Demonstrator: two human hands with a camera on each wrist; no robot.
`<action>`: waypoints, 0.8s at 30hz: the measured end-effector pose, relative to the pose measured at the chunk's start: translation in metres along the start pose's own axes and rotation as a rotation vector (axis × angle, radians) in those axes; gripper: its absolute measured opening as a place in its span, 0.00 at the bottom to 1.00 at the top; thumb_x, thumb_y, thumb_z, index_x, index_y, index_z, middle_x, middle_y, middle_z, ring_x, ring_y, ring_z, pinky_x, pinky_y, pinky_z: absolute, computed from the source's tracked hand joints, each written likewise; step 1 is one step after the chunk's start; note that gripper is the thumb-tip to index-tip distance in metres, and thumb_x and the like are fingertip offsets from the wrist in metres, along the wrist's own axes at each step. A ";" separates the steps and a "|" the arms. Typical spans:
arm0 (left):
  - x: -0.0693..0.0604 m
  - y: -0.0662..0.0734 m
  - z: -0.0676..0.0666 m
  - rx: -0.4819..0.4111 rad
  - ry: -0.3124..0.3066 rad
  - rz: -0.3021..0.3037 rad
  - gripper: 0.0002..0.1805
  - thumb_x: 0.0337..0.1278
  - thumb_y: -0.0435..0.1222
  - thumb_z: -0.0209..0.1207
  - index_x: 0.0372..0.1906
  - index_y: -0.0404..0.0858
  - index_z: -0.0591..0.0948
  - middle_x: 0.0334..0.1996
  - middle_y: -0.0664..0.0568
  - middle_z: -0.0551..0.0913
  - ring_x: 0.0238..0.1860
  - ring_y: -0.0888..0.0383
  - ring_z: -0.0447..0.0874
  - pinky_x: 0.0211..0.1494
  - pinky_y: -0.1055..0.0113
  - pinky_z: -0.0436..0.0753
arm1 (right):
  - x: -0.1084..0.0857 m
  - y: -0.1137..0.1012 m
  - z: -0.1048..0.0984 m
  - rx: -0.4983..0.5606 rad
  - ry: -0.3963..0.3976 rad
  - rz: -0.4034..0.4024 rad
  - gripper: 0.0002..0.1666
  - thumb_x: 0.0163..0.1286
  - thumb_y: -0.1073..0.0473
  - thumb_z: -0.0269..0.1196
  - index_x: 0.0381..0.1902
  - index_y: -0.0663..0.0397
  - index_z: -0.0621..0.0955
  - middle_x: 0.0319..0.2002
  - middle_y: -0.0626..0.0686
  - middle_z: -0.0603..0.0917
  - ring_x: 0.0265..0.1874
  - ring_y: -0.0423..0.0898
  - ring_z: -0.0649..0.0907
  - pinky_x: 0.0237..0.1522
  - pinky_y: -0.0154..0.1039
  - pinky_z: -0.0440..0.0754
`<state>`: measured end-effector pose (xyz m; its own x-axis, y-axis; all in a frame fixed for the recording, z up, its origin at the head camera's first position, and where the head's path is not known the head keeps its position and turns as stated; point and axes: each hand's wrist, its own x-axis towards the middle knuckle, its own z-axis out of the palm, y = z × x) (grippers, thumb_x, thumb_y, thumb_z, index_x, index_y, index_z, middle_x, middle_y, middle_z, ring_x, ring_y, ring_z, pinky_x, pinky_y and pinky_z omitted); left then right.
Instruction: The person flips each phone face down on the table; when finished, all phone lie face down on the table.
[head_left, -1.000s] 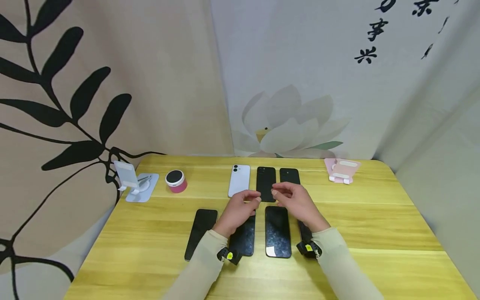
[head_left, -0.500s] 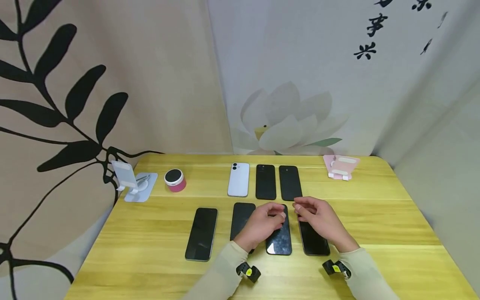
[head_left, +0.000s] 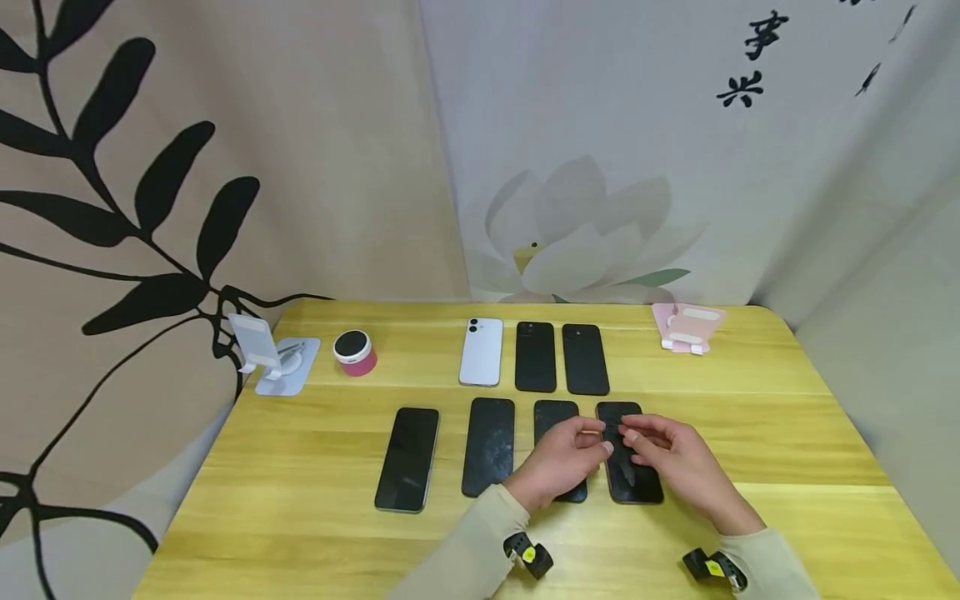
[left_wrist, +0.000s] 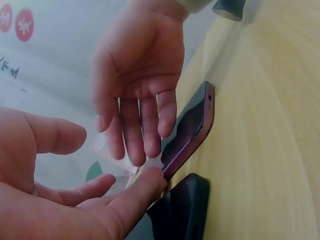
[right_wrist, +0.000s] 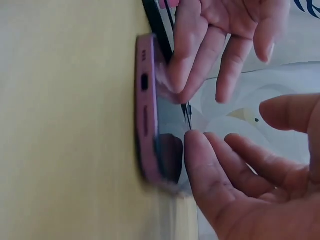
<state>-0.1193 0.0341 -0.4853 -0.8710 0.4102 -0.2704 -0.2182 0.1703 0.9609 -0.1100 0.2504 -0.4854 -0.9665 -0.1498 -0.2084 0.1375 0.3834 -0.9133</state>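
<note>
Both hands hover over the front row of dark phones, holding nothing. Loosely bent fingers of my left hand (head_left: 566,458) reach above a black phone (head_left: 551,408), partly covering it. Facing it, my right hand (head_left: 678,467) is held over the right end of the row, at the pinkish-edged phone (head_left: 630,483). In the left wrist view this phone (left_wrist: 200,125) lies flat beneath the right hand's fingers, beside a darker phone (left_wrist: 197,200). The right wrist view shows the phone's pink edge (right_wrist: 146,105) with its charging port. Whether any fingertip touches a screen cannot be told.
Further left lie two more dark phones, one (head_left: 488,446) beside the other (head_left: 407,458). Behind are a white phone (head_left: 481,352), a black phone (head_left: 536,357) and another dark phone (head_left: 586,358). A pink-and-white jar (head_left: 356,353), pale stand (head_left: 277,358) and pink stand (head_left: 686,327) flank them.
Both hands have moved to the right and nearer, from between the two rows to above the right end of the front row. The phones stay in their places; the head view has shifted slightly.
</note>
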 end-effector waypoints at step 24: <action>-0.002 0.006 0.009 0.026 0.038 -0.024 0.18 0.72 0.40 0.65 0.62 0.40 0.82 0.63 0.43 0.82 0.64 0.47 0.82 0.64 0.47 0.83 | -0.003 0.018 -0.009 -0.110 0.177 0.064 0.26 0.79 0.55 0.64 0.67 0.67 0.77 0.60 0.67 0.84 0.52 0.45 0.87 0.44 0.30 0.88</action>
<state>-0.1152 0.0420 -0.4794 -0.8818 0.3716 -0.2903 -0.2279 0.2031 0.9523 -0.1067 0.2660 -0.4980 -0.9808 0.0370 -0.1916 0.1853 0.4854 -0.8545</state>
